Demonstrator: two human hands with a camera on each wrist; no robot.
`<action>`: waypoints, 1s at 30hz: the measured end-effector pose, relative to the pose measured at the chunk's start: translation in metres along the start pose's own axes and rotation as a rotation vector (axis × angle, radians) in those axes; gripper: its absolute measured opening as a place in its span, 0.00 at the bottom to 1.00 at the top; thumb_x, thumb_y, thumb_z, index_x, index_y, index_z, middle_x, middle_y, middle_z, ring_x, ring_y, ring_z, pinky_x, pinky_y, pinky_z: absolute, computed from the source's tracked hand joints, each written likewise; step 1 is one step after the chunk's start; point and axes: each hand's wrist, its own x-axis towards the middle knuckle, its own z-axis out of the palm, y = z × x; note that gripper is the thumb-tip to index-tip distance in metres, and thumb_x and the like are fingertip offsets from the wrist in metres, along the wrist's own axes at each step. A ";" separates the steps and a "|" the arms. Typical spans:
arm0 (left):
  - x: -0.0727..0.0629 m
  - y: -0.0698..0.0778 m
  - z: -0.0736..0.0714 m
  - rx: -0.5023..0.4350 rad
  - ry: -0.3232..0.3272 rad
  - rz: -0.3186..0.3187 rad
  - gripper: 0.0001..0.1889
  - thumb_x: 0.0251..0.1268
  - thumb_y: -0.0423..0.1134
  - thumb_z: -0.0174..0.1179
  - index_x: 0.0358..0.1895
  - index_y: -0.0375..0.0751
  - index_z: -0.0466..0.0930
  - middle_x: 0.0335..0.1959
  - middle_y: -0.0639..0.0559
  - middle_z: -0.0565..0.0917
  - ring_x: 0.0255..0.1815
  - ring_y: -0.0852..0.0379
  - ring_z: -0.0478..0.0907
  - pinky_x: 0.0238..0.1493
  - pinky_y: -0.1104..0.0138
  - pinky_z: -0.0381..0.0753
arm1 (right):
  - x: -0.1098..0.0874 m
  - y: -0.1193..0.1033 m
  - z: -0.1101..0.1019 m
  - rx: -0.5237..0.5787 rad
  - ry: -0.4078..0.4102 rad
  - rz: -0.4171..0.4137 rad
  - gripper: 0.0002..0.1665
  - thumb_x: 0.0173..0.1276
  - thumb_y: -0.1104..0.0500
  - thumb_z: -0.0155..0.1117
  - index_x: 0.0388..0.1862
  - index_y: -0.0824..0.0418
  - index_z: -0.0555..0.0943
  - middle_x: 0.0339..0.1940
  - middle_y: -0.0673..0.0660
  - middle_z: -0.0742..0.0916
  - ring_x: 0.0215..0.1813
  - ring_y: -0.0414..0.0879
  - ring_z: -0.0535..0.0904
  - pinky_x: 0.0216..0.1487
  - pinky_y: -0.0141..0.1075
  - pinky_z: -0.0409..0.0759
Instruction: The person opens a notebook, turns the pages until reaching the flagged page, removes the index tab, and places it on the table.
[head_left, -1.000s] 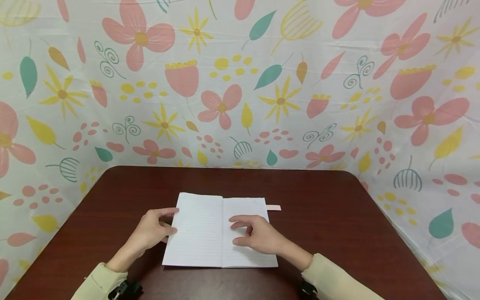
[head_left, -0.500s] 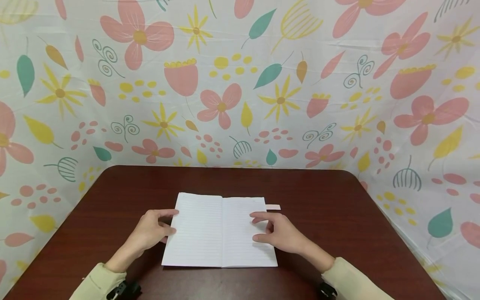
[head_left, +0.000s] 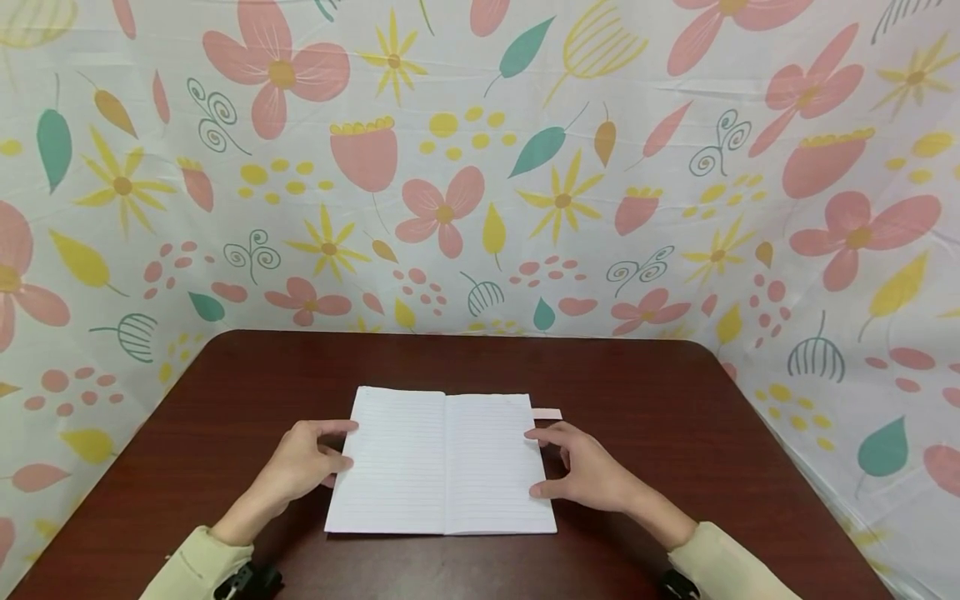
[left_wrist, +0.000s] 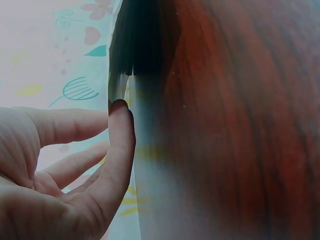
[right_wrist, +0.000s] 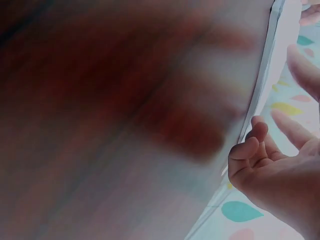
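An open notebook (head_left: 399,467) with lined white pages lies flat on the table. At its left edge, my left hand (head_left: 296,460) holds on, thumb and index finger over the page margin and other fingers below. In the left wrist view, fingers of the left hand (left_wrist: 75,170) lie on both sides of the page edge. My right hand (head_left: 592,471) is at the opposite edge, with its index fingertip and thumb tip over the right page (head_left: 491,467). In the right wrist view, the other fingers (right_wrist: 245,152) curl beside the notebook's edge.
A pale pink strip (head_left: 547,413) sticks out from the notebook's upper right side. The dark reddish-brown table (head_left: 637,392) has rounded back corners. A flower-patterned cloth (head_left: 480,167) hangs behind and along both sides.
The right hand has moved to the right, from over the middle of the right page to its outer edge. The left hand and the notebook have stayed in place.
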 end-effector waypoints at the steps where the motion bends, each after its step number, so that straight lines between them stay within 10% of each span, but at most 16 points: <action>1: 0.000 0.000 0.000 -0.001 0.000 0.000 0.28 0.61 0.22 0.69 0.67 0.30 0.80 0.60 0.35 0.84 0.36 0.50 0.88 0.34 0.56 0.88 | -0.001 0.001 -0.001 -0.003 -0.010 0.009 0.43 0.56 0.50 0.87 0.70 0.61 0.81 0.58 0.58 0.81 0.39 0.49 0.74 0.39 0.36 0.74; 30: 0.001 -0.003 0.000 -0.012 -0.001 -0.003 0.28 0.60 0.21 0.69 0.66 0.30 0.81 0.64 0.34 0.81 0.36 0.50 0.88 0.34 0.56 0.88 | 0.001 0.007 -0.001 -0.104 -0.084 0.065 0.51 0.51 0.42 0.88 0.71 0.60 0.80 0.58 0.55 0.75 0.59 0.52 0.73 0.56 0.46 0.77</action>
